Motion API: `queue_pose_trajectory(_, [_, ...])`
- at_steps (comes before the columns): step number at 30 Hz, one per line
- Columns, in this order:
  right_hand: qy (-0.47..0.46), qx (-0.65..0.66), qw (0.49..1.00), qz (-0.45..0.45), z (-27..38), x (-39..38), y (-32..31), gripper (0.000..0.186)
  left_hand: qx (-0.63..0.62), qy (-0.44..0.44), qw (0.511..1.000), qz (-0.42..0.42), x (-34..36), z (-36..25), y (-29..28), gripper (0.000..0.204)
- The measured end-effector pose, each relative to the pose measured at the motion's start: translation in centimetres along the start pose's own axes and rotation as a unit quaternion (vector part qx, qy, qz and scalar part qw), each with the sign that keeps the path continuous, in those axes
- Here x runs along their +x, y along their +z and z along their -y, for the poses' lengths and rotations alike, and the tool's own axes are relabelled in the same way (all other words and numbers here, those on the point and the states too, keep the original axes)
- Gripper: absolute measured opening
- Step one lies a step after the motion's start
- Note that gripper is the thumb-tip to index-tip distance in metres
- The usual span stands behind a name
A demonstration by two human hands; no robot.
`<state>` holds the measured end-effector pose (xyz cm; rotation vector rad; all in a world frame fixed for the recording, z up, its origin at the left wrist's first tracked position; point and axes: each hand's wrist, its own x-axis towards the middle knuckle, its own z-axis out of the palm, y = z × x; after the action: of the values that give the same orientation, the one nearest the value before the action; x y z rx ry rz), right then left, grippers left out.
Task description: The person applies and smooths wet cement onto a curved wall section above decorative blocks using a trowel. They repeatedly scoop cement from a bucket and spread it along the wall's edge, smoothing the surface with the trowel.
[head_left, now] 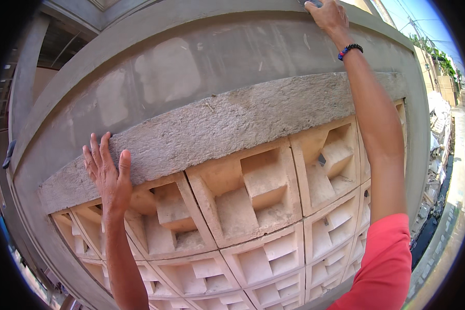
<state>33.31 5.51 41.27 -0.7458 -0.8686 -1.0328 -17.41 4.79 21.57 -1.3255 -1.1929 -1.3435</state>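
My left hand (108, 170) rests with fingers spread against the rough, unplastered concrete band (217, 121) that crosses the wall, holding nothing. Higher up on the right, my right hand (329, 18) reaches to the raised grey border (232, 15) along the top. Its fingers are closed on a small dark thing (315, 3), mostly cut off by the picture's upper edge, so its kind is hidden. Between the border and the rough band lies a smooth grey plastered panel (191, 67) with paler damp-looking patches.
Below the band are rows of cream ventilation blocks (245, 191) with deep square recesses. A grey pillar (23, 88) stands at the left. Along the right side run a dark drain channel (433, 217), rubble (430, 194) and a paved lane (457, 170).
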Motion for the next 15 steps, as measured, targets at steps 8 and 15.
queue_pose_trajectory(8, [-0.159,0.016,0.987,0.002,4.8,-1.9,2.8,0.044,0.003,-0.005,1.000,0.025,-0.1,0.5,-0.7,0.069])
queue_pose_trajectory(15, [-0.018,0.031,0.998,0.053,-4.0,2.3,-0.9,0.042,-0.007,-0.001,1.000,0.014,0.1,-0.1,0.1,0.071])
